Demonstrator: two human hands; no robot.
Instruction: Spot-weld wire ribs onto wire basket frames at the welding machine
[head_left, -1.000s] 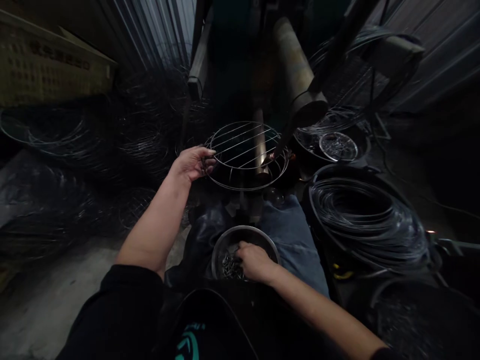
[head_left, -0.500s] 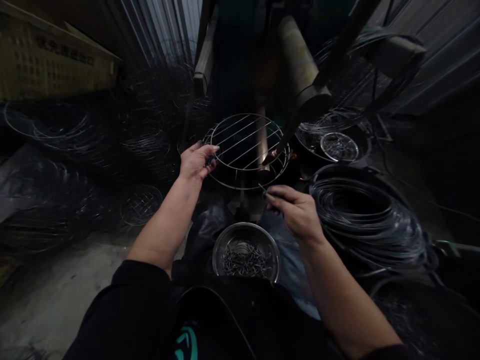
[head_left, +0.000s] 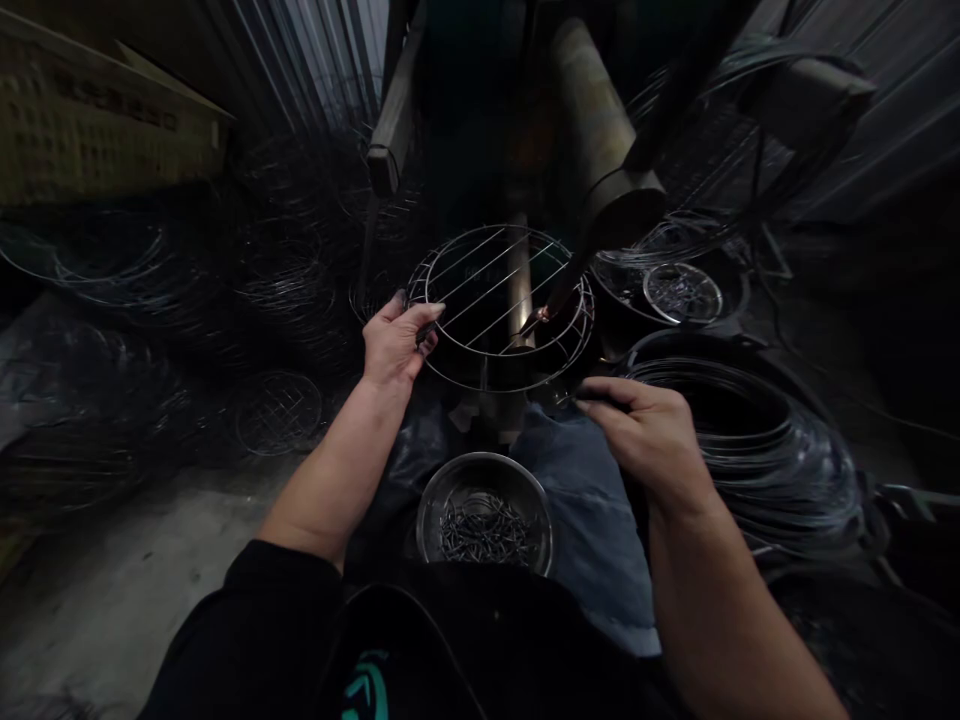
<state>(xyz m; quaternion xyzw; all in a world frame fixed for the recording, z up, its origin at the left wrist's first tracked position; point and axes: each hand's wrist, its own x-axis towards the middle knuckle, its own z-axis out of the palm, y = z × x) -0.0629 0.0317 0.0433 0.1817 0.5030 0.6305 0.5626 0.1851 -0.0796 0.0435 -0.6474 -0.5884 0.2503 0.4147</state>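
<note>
Round wire rack frame (head_left: 501, 300) with parallel cross bars sits on the dark welding machine (head_left: 517, 290) ahead, side struts partly fitted, copper electrode tip (head_left: 541, 320) over its right half, so more joints look left to do. Left hand (head_left: 394, 342) has its fingers clamped on the frame's left rim. Right hand (head_left: 651, 430) hovers at the lower right rim, fingers pinched on a small dark piece, likely from the round steel bowl of short wire pieces (head_left: 484, 520) on the lap.

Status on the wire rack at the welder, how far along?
Done: grid bars already sit across the round wire rack. In hand: left hand grips its rim; right hand brings a small wire piece to its lower edge. Left: many pieces remain in the steel bowl.
</note>
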